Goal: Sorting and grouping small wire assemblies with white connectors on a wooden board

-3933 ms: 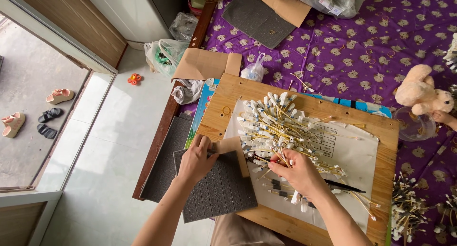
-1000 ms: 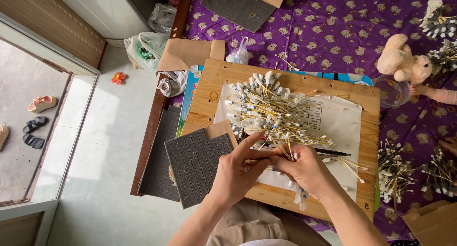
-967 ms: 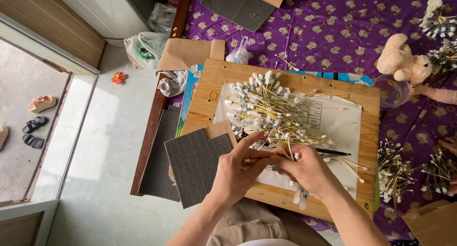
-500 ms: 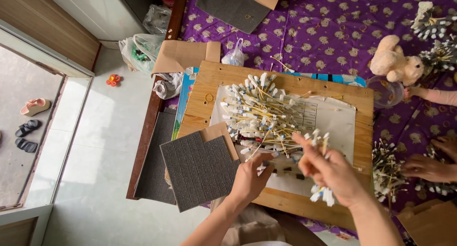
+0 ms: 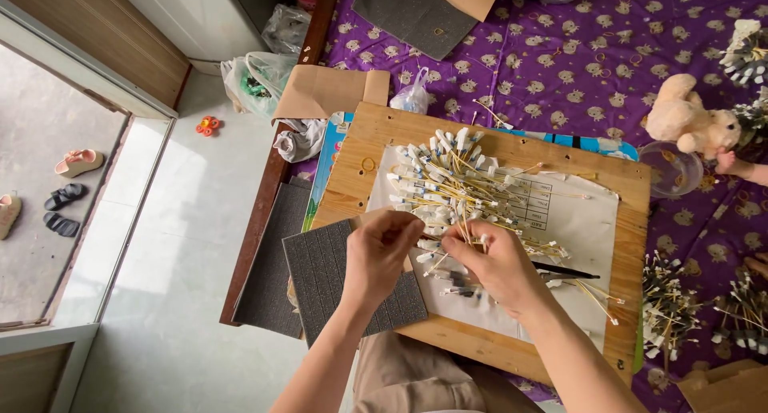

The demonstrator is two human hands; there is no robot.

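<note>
While half a second ago the right hand was lifted with a bunch, both hands now meet low at centre frame — the left hand and right pinching thin sticks beside the grey foam pad.

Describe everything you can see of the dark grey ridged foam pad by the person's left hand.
The dark grey ridged foam pad is a roughly square sheet, its top scored into a fine grid of small blocks. It lies flat and skewed, partly on the wooden board and overhanging its near-left corner. The left hand hovers over its right part; contact is unclear.
</note>
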